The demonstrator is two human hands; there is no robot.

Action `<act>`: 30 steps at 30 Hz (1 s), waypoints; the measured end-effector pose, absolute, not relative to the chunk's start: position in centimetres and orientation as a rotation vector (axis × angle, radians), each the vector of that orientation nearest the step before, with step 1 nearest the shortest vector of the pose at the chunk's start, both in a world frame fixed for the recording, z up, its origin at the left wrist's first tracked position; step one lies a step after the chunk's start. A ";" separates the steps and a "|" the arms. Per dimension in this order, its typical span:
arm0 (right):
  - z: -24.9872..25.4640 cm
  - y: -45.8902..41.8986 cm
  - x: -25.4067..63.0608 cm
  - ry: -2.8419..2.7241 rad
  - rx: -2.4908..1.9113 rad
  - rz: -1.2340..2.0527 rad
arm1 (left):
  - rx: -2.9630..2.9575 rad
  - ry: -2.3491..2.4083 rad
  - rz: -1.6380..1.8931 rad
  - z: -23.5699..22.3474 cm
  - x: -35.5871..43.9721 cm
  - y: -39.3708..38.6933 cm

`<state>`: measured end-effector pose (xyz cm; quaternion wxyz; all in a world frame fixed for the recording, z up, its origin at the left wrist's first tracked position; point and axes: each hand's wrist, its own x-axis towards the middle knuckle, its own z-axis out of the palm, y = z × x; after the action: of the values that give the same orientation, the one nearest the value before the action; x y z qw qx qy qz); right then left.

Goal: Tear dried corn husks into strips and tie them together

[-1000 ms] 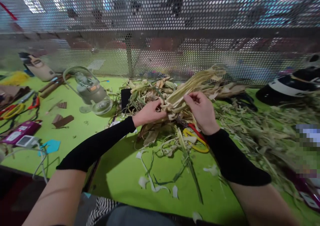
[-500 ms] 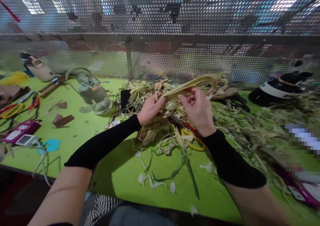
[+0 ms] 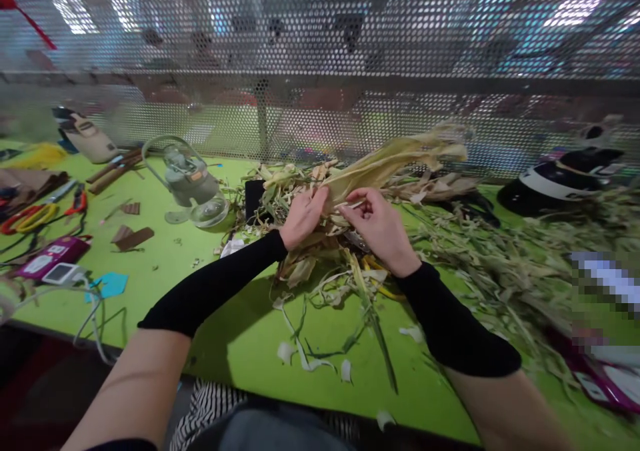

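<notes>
A long pale yellow corn husk (image 3: 395, 161) stretches up and to the right from my hands, above a heap of dry husks and shreds. My left hand (image 3: 306, 218) is closed on its near end, thumb on top. Close beside it, my right hand (image 3: 376, 224) pinches at the husk's lower edge with thumb and forefinger. Beneath my right hand, yellow-handled scissors (image 3: 390, 290) are partly hidden. Loose husk strips (image 3: 345, 288) and a green leaf strip (image 3: 377, 338) lie on the green table (image 3: 240, 344) in front of me.
At left are a grey-green bottle (image 3: 187, 178), a clear lid (image 3: 209, 211), red and yellow scissors (image 3: 35, 218) and a purple power strip (image 3: 55, 256) with white cables. A black-and-white bottle (image 3: 560, 178) and more husk shreds (image 3: 500, 271) lie right. A perforated metal screen (image 3: 310, 118) stands behind.
My right hand has moved left and down, closer to my left hand. The husk now looks spread wider, and its far end is a little higher. The view has shifted slightly.
</notes>
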<state>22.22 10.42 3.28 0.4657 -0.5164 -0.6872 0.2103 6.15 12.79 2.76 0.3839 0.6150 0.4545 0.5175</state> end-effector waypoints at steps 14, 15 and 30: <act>2.7 11.2 21.8 -1.502 -1.142 0.607 | 1.564 1.129 1.324 2.3 6.5 12.2; 2.6 11.1 21.7 -1.522 -1.143 0.582 | 1.575 1.145 1.320 2.3 6.6 12.2; 3.1 4.1 21.8 -2.116 -0.788 0.061 | 1.359 0.917 1.095 2.2 7.0 13.9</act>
<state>21.80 4.11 3.06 0.4273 -0.3156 -0.8469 0.0245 7.04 13.90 2.20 0.5523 0.5749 0.3876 0.4629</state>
